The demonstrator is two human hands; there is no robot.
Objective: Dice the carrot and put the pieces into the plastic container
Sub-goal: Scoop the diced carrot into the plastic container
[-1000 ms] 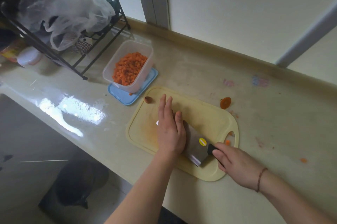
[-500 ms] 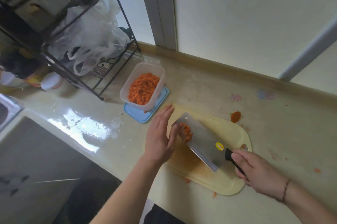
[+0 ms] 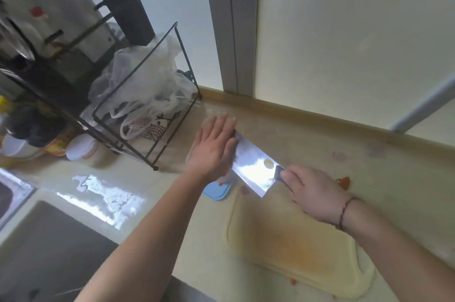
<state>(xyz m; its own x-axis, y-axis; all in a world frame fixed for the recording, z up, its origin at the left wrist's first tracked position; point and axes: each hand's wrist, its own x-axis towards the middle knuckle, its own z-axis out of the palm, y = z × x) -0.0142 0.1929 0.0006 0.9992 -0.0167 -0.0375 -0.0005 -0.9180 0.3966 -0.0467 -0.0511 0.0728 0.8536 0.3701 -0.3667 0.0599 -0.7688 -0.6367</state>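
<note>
step: unloading dice | right hand (image 3: pixel 312 193) fingers curled round broad steel cleaver (image 3: pixel 253 168) handle | left hand (image 3: pixel 213 150) fingers straight, together, against blade, hiding clear plastic container on blue lid (image 3: pixel 218 191) | advice: tilt blade low, sweep gently | carrot dice unseen

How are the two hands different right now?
The left hand is flat with straight fingers, laid against the cleaver blade; the right hand is curled round the cleaver's handle. The right wrist wears a cord bracelet; the left wrist is bare. Both touch the same cleaver.
</note>
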